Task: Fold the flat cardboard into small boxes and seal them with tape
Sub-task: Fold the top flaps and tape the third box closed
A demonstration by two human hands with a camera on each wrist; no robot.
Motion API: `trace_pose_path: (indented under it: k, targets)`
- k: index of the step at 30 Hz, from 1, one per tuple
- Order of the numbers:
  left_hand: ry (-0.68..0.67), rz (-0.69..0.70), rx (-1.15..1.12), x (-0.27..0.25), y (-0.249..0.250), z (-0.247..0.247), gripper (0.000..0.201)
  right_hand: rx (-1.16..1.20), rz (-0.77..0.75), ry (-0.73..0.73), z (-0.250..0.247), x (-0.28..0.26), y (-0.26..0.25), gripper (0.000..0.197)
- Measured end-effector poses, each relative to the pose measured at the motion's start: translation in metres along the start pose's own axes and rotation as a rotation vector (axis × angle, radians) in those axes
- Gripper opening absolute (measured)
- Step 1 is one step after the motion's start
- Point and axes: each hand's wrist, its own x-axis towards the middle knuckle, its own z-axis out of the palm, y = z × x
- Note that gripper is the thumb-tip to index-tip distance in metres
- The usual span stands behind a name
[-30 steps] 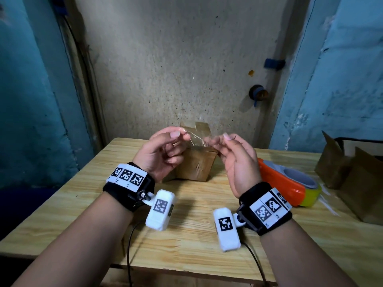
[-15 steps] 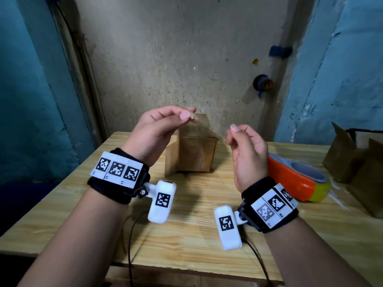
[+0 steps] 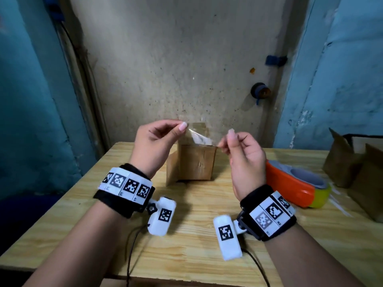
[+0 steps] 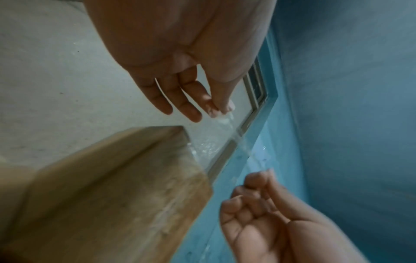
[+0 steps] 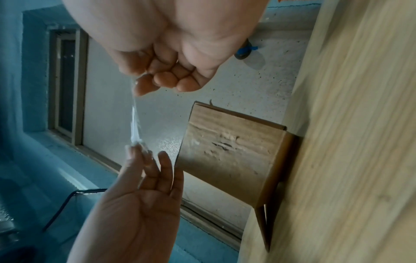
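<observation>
A small brown cardboard box [image 3: 195,163] stands on the wooden table [image 3: 186,255] near the back wall, one flap sticking out at its left. Above it I hold a strip of clear tape [image 3: 200,137] stretched between both hands. My left hand [image 3: 159,141] pinches its left end between thumb and forefinger. My right hand [image 3: 242,152] pinches the right end, its other fingers curled. In the left wrist view the tape [image 4: 234,135] runs from the left fingertips [image 4: 221,108] past the box [image 4: 117,186]. In the right wrist view the tape [image 5: 135,124] hangs beside the box [image 5: 231,151].
An orange and yellow tape dispenser [image 3: 294,183] lies on the table to the right of my right hand. Folded cardboard boxes [image 3: 356,162] sit at the far right edge. Cables [image 3: 132,245] hang from both wrist cameras over the table's front edge.
My hands have moved apart, stretching the tape out flat between them above the box. A second ago they were close together in front of the box.
</observation>
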Motion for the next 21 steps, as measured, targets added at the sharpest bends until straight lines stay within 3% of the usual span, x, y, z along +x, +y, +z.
trace_pose_path:
  k: [3,9,12,15,21]
  targets:
    - [0.013,0.034,0.073,0.004,-0.009,0.002,0.008,-0.093,-0.005,0.009,-0.002,0.001,0.004,0.015]
    - [0.106,0.053,-0.01,-0.004,-0.018,0.007,0.014,-0.141,-0.011,0.071,-0.001,0.003,0.006,0.013]
    - [0.082,0.038,-0.063,-0.007,-0.013,0.004,0.04,-0.142,-0.018,0.085,0.0,0.003,0.006,0.013]
    - [0.058,-0.07,-0.138,-0.009,-0.011,0.0,0.074,-0.154,-0.012,0.085,0.003,0.002,0.004,0.017]
    - [0.159,-0.159,-0.298,-0.009,-0.015,-0.005,0.048,-0.107,0.002,-0.008,0.018,0.02,-0.015,0.019]
